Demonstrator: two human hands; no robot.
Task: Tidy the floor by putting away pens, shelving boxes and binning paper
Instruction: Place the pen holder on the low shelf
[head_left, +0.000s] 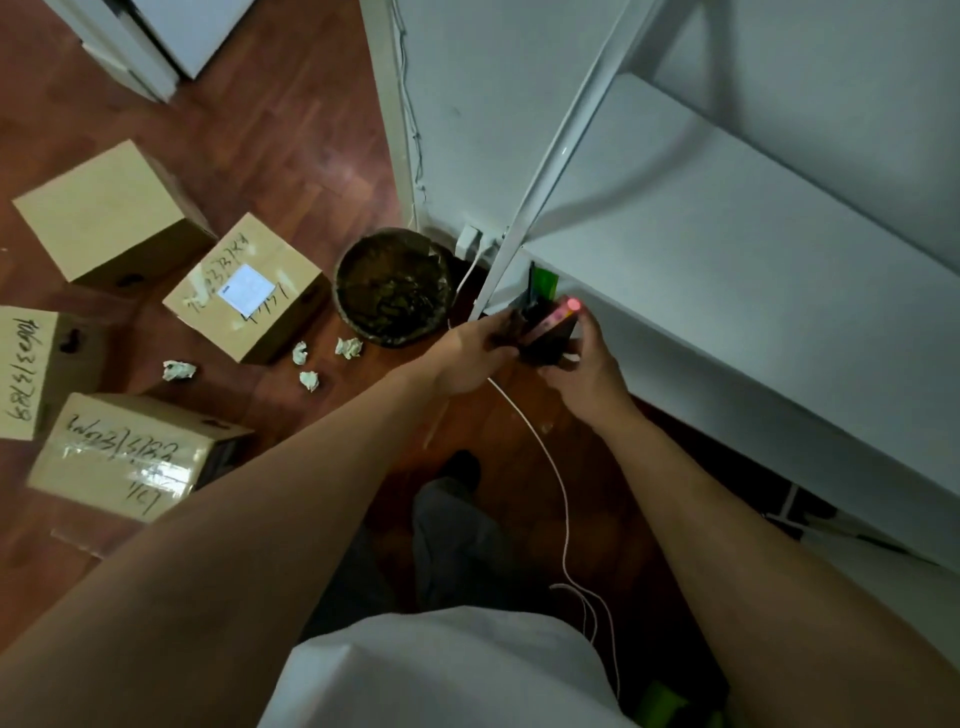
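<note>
My left hand (470, 356) and my right hand (584, 371) meet at the front edge of the white shelf (727, 291). Between them is a dark pen holder (545, 343) with a pink pen (558, 314) and a dark pen sticking out. My right hand grips the holder; my left hand's fingers are closed on the pens at its left side. Several cardboard boxes lie on the floor, the nearest with a white label (247, 288). Several crumpled paper balls (348, 347) lie by the dark round bin (392, 286).
A white cable (558, 483) runs across the wooden floor from a wall plug (470, 239) past my legs. A white shelf upright (550, 171) slants down beside the bin. A white cabinet (156, 41) stands at the far left.
</note>
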